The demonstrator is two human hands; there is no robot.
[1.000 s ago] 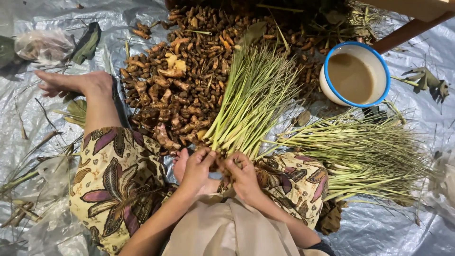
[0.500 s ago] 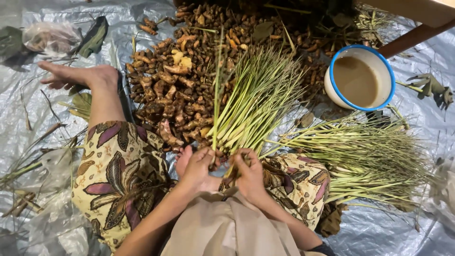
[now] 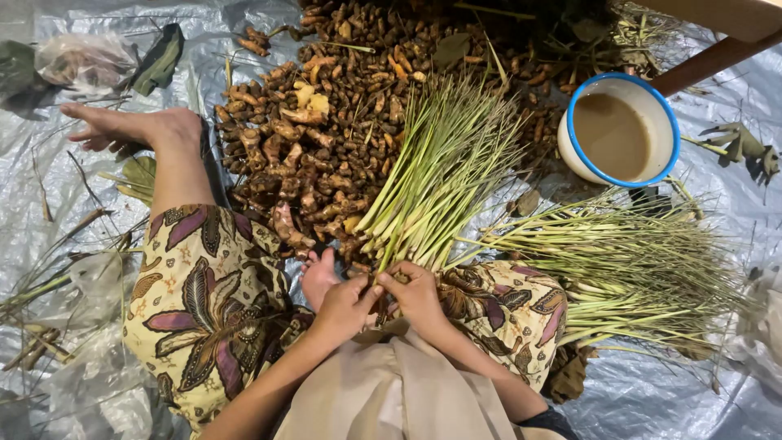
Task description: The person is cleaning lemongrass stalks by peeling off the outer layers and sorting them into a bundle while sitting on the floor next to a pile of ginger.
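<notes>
I sit on a silver tarp with a patterned cloth over my legs. My left hand (image 3: 342, 305) and my right hand (image 3: 417, 295) meet in my lap, fingers pinched together on the base of a lemongrass stalk (image 3: 389, 259). That stalk belongs to a fan of green lemongrass (image 3: 444, 175) lying away from me. A second pile of thinner lemongrass stalks (image 3: 627, 265) lies over my right knee. Beyond the stalks sits a big heap of brown rhizomes (image 3: 326, 138).
A white enamel bowl with a blue rim (image 3: 656, 102), holding murky brown liquid, stands at the upper right beside a wooden leg (image 3: 709, 61). My bare left foot (image 3: 134, 126) stretches out left. Plastic bags (image 3: 81, 57) and leaf scraps litter the silver tarp (image 3: 676, 391).
My hands have shifted slightly together on the stalk base; the view has drifted a little. The piles and bowl stay where they were.
</notes>
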